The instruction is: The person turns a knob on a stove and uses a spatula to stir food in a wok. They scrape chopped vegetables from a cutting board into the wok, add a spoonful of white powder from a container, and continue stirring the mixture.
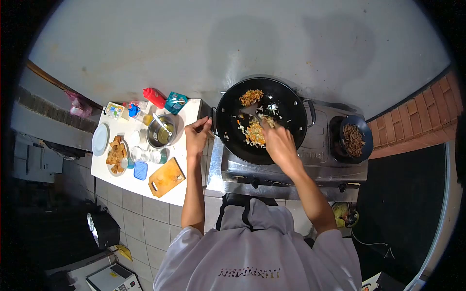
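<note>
A large black wok [289, 128] stands on the steel stove. My left hand [197, 135] is closed at its left side, the fingers around the wok's side handle [213, 116]. Over the wok, my right hand [280, 145] grips a spatula [249, 110], whose blade is down among the food; most of its handle is hidden by the hand. Chopped, orange-and-white food [255, 133] lies below the blade. Farther up the wok's wall sits a separate browned heap [251, 97], and small white bits are scattered to its right.
A smaller dark pan [367, 140] with brown strips rests on the stove's right side. On the white table at left are a metal pot [161, 131], a cutting board [167, 177], a plate of fried pieces [116, 154], a red bottle [154, 97] and a blue-lidded container [140, 170].
</note>
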